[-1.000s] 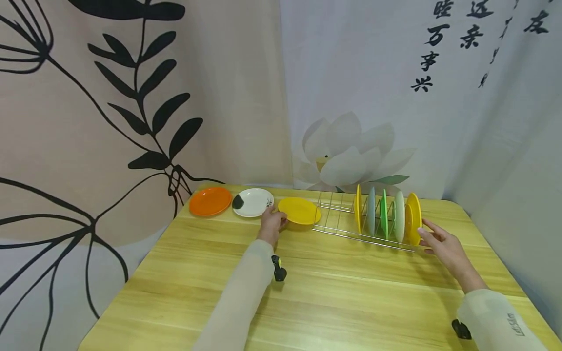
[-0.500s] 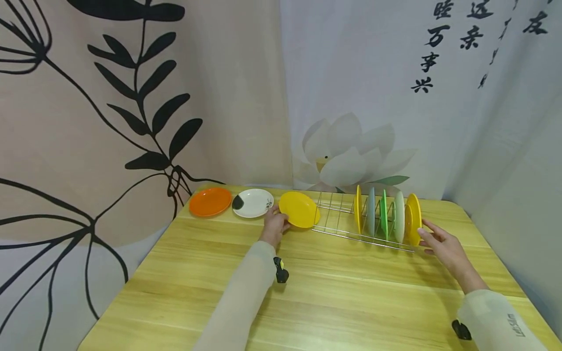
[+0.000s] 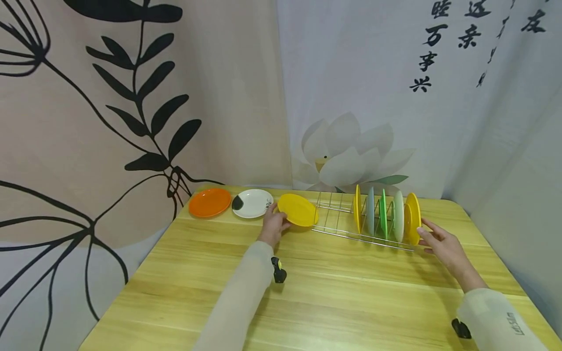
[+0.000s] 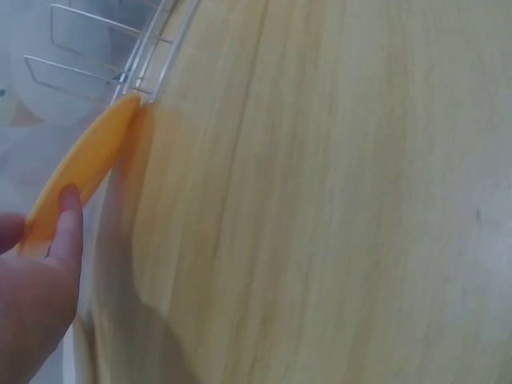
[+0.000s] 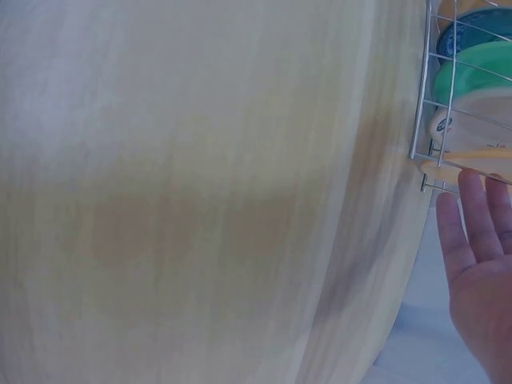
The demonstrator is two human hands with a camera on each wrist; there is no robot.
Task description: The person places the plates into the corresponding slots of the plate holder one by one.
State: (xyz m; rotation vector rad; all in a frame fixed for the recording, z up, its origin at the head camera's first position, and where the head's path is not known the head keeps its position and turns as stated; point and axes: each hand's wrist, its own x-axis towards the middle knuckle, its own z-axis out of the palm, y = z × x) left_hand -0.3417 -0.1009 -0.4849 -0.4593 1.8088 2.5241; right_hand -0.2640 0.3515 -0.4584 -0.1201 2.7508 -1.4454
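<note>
My left hand (image 3: pixel 273 226) pinches the left edge of a yellow plate (image 3: pixel 298 210). In the left wrist view this plate (image 4: pixel 96 152) slants, its far end low beside the wire dish rack (image 4: pixel 152 56) and its near end between thumb and fingers. At the right end of the dish rack (image 3: pixel 338 233), my right hand (image 3: pixel 444 247) touches the outer face of another yellow plate (image 3: pixel 413 219) standing on edge. Its fingers (image 5: pixel 474 212) look fairly straight in the right wrist view.
Upright in the rack stand a yellow plate (image 3: pixel 357 209), a blue-grey plate (image 3: pixel 371 212), a green plate (image 3: pixel 384 214) and a white plate (image 3: pixel 398 217). Left of my left hand, an orange plate (image 3: pixel 210 202) and a white patterned plate (image 3: pixel 253 202) lie flat on the wooden table (image 3: pixel 342 292).
The yellow plate at my left hand lay flatter a second ago; it has since been tilted and shifted very slightly left. My right hand has stayed against the rack's end plate.
</note>
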